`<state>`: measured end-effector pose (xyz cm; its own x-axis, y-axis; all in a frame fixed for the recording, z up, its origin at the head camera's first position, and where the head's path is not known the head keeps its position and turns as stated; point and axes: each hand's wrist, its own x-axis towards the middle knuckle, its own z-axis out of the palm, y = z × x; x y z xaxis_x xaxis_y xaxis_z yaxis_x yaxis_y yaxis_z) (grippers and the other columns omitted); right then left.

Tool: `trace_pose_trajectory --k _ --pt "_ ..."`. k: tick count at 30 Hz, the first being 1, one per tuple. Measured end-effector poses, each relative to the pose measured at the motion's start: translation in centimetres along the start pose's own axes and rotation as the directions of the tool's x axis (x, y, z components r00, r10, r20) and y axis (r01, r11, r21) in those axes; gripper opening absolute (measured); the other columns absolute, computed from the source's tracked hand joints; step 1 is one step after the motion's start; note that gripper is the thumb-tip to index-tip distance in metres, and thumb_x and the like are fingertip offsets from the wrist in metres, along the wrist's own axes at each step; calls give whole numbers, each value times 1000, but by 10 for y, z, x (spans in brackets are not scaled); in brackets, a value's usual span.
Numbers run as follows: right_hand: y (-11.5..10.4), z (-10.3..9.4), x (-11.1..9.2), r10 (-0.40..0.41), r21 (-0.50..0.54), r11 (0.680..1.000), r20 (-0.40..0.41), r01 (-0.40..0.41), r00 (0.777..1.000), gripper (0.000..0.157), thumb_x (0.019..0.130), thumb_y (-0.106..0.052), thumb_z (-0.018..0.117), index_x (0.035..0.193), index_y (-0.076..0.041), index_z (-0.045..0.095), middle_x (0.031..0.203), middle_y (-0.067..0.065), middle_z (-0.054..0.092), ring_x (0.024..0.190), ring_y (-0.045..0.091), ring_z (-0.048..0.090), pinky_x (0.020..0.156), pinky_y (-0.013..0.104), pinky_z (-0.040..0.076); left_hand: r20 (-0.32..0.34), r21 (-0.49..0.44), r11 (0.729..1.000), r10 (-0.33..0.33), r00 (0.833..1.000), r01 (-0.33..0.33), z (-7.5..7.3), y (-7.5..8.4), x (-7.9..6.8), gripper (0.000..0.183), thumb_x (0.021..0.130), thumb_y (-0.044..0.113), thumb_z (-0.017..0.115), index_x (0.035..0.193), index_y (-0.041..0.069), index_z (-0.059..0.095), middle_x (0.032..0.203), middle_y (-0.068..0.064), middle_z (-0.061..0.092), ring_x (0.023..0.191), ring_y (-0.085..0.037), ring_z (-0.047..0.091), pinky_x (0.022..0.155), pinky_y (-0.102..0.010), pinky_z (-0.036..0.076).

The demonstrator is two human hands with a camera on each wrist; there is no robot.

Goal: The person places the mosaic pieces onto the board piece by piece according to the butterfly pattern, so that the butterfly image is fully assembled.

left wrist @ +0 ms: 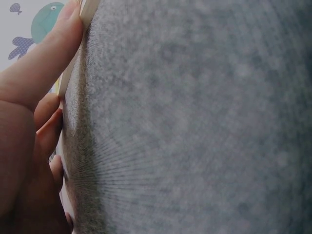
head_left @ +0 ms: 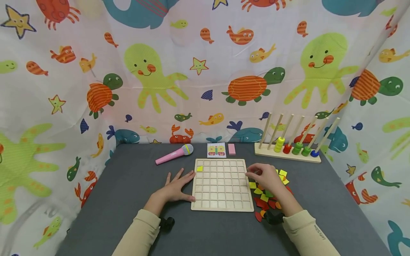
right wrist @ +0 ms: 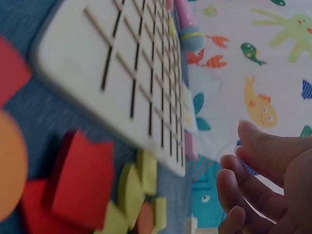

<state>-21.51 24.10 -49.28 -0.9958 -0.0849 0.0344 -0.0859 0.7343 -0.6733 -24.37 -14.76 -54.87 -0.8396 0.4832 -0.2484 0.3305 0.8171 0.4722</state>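
At the left, the left hand [head_left: 174,188] lies with fingers spread and straight along the left edge of the grid board [head_left: 221,185], thumb touching its near part. The board, seemingly wood, rests flat on the grey table [head_left: 128,188]; it looks stiff and fairly light, likely to slide if pushed, so it is best steadied by its rim. A yellow square [head_left: 200,168] sits in its far-left area. Farther right, the right hand [head_left: 264,176] hangs at the board's right edge, fingers loosely curved, thumb apart, no piece visible between them. Near and beside it lie yellow pieces [head_left: 283,173] and red pieces [head_left: 262,203], probably light, rigid and smooth, best pinched by opposite edges.
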Motion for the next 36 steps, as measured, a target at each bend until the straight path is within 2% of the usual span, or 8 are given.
trace_pose_trajectory --k 9,14,18,21,27,32,36 --pt "36 0 3 41 -25 999 17 -41 999 25 92 -25 76 111 -8 76 104 9 75 85 20 66 69 31 58 3 4 1000 5 1000 -5 1 -1 0 113 72 71 76 162 36 19 169 12 15 158 -31 -5 116 -70 -14" --pt "48 1 7 108 -60 993 60 -104 992 27 91 -22 77 113 -7 75 107 12 73 92 25 64 78 41 57 1 3 1000 2 1000 -2 0 -1 0 112 72 71 76 162 37 19 169 12 15 158 -30 -5 116 -70 -14" --pt "53 0 9 124 -104 988 100 -114 987 28 92 -20 76 115 -6 75 112 14 71 101 28 63 86 48 55 1 4 1000 4 1000 -4 0 -1 0 112 72 72 76 162 37 19 169 13 15 158 -29 -5 116 -69 -15" --pt "54 -2 10 136 -92 988 119 -126 983 25 92 -19 75 114 -6 75 110 14 71 98 28 62 82 44 55 7 7 1000 -2 1000 2 0 -1 0 113 71 73 75 161 39 17 169 16 14 158 -27 -6 117 -68 -15" --pt "52 -5 12 174 -21 985 130 -173 976 16 91 -16 76 102 -4 76 91 10 69 79 22 59 64 31 51 6 1 1000 0 1000 0 -1 0 0 113 71 72 76 162 38 19 169 13 15 158 -29 -5 116 -70 -14" --pt "46 -8 15 192 -15 981 121 -192 974 14 91 -21 77 95 -8 74 86 7 67 76 21 58 63 30 49 7 -4 1000 -2 1000 2 -2 1 0 111 72 70 77 161 37 20 169 13 16 158 -28 -6 116 -69 -15" --pt "38 -10 20 142 -35 990 107 -139 984 20 93 -30 75 94 -10 70 89 6 66 77 22 56 63 31 47 5 -2 1000 -2 1000 2 -2 1 -1 111 72 70 77 162 37 20 169 12 16 158 -29 -5 116 -70 -15"
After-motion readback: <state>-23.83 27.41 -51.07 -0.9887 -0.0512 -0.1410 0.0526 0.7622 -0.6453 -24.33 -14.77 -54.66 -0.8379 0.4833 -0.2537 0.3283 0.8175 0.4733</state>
